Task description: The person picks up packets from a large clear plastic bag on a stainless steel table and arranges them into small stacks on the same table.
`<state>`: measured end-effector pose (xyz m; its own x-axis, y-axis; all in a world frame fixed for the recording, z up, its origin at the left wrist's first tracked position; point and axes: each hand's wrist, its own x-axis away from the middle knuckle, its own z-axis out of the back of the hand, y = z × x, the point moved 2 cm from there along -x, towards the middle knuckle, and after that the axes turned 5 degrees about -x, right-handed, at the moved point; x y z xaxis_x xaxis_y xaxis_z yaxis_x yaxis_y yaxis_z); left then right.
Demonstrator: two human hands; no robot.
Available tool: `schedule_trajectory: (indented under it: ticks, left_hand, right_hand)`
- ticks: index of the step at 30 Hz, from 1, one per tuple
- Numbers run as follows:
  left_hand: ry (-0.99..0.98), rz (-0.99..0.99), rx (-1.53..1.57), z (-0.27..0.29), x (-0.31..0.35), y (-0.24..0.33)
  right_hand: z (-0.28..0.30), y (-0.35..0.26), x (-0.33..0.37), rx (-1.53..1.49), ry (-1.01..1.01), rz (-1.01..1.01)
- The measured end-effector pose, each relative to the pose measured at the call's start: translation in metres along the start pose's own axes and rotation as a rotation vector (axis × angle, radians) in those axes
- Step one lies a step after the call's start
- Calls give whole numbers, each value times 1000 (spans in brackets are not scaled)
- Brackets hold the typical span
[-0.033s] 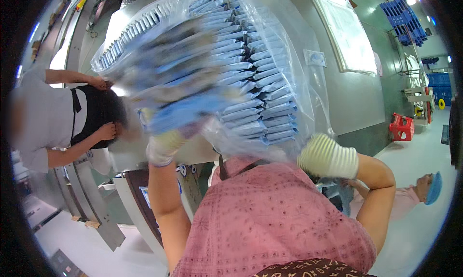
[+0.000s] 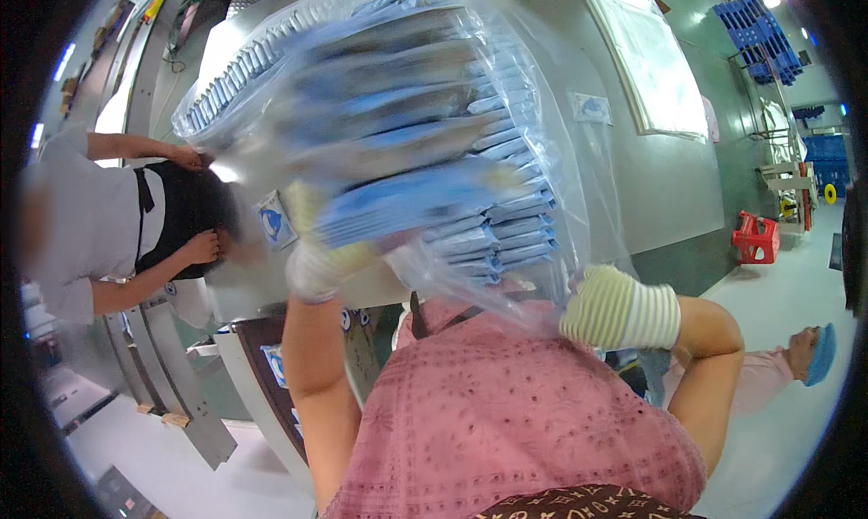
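My left hand [image 2: 330, 261], in a striped knit glove, is closed on the near end of a stack of blue packets [image 2: 407, 202]. Motion blurs this stack, and its far end reaches over the large clear plastic bag [image 2: 579, 193]. Inside the bag, flat blue packets [image 2: 506, 171] stand in tight rows. At the bag's near right edge, my right hand [image 2: 619, 309], gloved in white and yellow-green stripes, is closed on the plastic film. A single blue-and-white packet [image 2: 274, 219] lies on the metal table just left of my left hand.
A co-worker [image 2: 117, 221] in a white top and black apron stands at the left. The metal table [image 2: 665, 184] carries a pile of clear plastic sheets [image 2: 646, 58] at the right. Beyond it are a red stool [image 2: 755, 239] and a person in a blue cap [image 2: 818, 354].
My left hand and its stack of packets have moved right, farther over the bag. The single packet on the table shows more fully. My right hand stays at the bag's edge.
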<state>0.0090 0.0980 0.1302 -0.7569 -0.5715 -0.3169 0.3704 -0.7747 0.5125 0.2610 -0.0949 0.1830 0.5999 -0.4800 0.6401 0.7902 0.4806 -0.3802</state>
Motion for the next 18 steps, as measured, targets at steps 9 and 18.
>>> schedule_trajectory:
  ticks: [9, 18]
  left_hand:
    - [-106, 422, 572, -126, -93, -73]
    - [-282, 585, -463, -40, -236, -80]
  right_hand:
    - [-6, 5, 67, -51, 147, 95]
    - [150, 149, -66, 200, 1257, -555]
